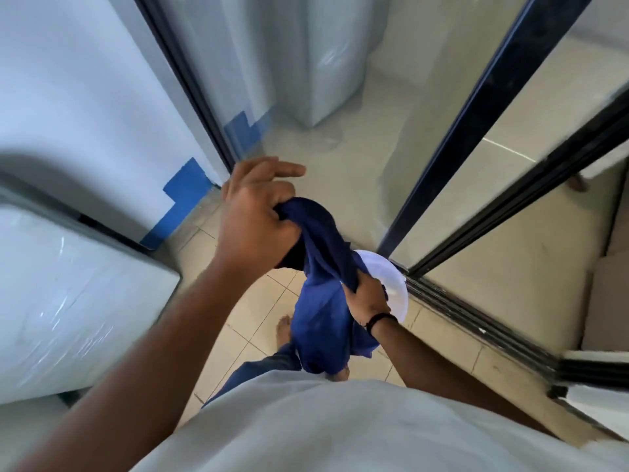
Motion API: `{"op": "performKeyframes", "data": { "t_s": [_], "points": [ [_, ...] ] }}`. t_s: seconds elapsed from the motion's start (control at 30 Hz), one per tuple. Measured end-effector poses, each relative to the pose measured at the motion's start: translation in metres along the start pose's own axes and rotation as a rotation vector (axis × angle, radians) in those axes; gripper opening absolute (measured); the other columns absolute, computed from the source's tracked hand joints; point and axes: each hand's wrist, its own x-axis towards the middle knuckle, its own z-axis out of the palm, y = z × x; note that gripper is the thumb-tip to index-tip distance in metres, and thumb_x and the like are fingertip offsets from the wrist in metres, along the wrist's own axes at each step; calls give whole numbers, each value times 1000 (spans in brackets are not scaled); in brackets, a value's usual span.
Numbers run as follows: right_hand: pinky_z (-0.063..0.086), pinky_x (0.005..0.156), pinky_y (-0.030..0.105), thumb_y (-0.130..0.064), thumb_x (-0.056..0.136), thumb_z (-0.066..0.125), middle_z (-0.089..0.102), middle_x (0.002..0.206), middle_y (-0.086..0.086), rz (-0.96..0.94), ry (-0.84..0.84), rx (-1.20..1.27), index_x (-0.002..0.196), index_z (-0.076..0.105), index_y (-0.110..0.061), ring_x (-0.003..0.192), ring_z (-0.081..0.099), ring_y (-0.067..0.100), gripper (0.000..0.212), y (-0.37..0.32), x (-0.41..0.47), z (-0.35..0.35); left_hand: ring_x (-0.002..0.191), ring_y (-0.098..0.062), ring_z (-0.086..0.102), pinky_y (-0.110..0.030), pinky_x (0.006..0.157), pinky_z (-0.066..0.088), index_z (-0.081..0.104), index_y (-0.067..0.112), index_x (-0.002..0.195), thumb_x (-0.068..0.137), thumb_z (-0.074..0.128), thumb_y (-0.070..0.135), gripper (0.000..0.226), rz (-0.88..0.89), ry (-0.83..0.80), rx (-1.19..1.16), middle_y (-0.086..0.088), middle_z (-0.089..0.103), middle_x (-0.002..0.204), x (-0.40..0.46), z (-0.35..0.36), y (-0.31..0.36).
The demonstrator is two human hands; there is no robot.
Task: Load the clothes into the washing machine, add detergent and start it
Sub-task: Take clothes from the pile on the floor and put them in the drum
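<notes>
A dark blue garment (323, 301) hangs in front of me above the tiled floor. My left hand (255, 212) grips its upper end, with the index finger sticking out. My right hand (366, 296), with a black band at the wrist, grips the cloth lower down on its right side. The white washing machine (68, 301) stands at the left, its top wrapped in shiny plastic; its lid and opening are outside the view. Under the garment sits a white round basin (388, 281), partly hidden by the cloth.
A glass sliding door with black frames (476, 114) and a floor track (476, 321) runs along the right. A white wall with blue paint patches (183, 199) stands behind the machine. My bare feet (284, 330) are on the beige tiles.
</notes>
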Motion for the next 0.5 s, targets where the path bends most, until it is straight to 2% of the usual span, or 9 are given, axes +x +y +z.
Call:
{"op": "performKeyframes", "data": {
  "t_s": [0.07,0.13,0.17,0.27,0.33,0.37,0.43,0.47,0.5],
  "points": [
    [47,65,29,-7,95,48,62,73,8,-85,-7,-115,90,58,-16,66,54,22,15,-10,-1,-7,122,-27,48,-51,96,42,71,20,85,65,55,18,25,-145,-116,178,10,65,125,-15,-6,-23],
    [42,59,17,0,87,46,55,69,7,-176,-41,-117,92,62,-11,62,47,20,20,-31,-8,-18,125,-31,45,-48,96,38,67,25,108,69,60,25,40,-293,-312,342,6,56,136,-35,-8,-43],
    [43,58,19,3,82,45,57,70,6,-246,-51,-155,98,63,-13,65,49,23,28,-46,-13,-22,127,-32,44,-49,97,38,61,27,119,70,66,29,49,-349,-398,395,4,51,142,-46,-7,-51],
    [48,65,39,5,74,46,64,80,9,-425,-71,-256,103,61,-10,75,52,37,36,-84,-18,-23,136,-33,37,-51,106,37,24,28,152,62,88,42,111,-506,-585,356,-3,31,156,-80,7,-63],
    [47,65,41,5,73,48,65,83,12,-528,-64,-250,97,60,-7,77,52,42,30,-112,-27,-21,138,-32,35,-51,107,40,0,39,156,53,94,45,139,-540,-545,194,-4,26,158,-100,19,-67],
    [48,66,42,5,73,49,67,86,14,-572,-61,-264,97,61,-7,80,55,42,29,-126,-34,-19,137,-30,37,-48,106,41,2,43,156,54,92,45,136,-528,-492,116,-4,28,156,-107,25,-68],
    [51,70,43,7,73,51,69,91,14,-664,-53,-263,101,63,-6,86,62,39,33,-150,-49,-14,126,-26,50,-34,95,45,35,40,146,63,79,45,94,-546,-372,-68,-3,46,142,-116,32,-68],
    [53,73,43,9,72,52,70,93,13,-685,-46,-228,104,64,-5,87,63,37,37,-158,-54,-11,113,-25,58,-31,84,46,53,35,126,66,69,43,63,-589,-315,-125,-1,56,125,-117,33,-68],
    [54,76,43,10,70,52,70,95,14,-686,-24,-163,107,66,-3,89,64,35,41,-167,-59,-9,97,-26,63,-30,74,45,58,33,101,69,63,38,33,-634,-269,-111,1,62,105,-118,31,-67]
  ]
}}
